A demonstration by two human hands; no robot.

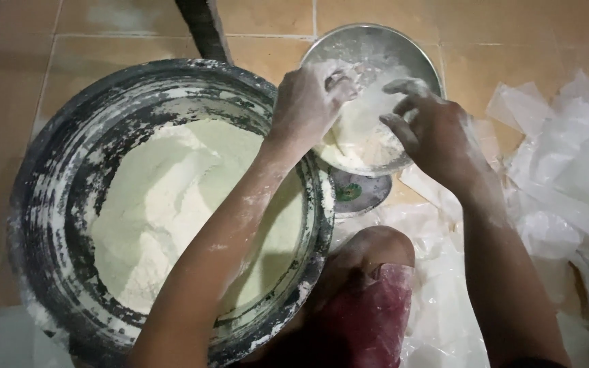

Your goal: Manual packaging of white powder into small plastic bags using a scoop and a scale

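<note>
Floury left hand (311, 102), fingers curled, in metal bowl (414, 51)

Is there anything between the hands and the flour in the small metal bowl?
Nothing visible. The left hand and right hand are both over the open metal bowl, right at its flour; no lid or cover is on it.

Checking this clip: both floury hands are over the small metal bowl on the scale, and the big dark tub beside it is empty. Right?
Not quite. The head view shows the big dark tub holding a large mound of flour, not empty. The rest stands: the left hand and right hand, both floury, are over the small metal bowl on the scale.
</note>
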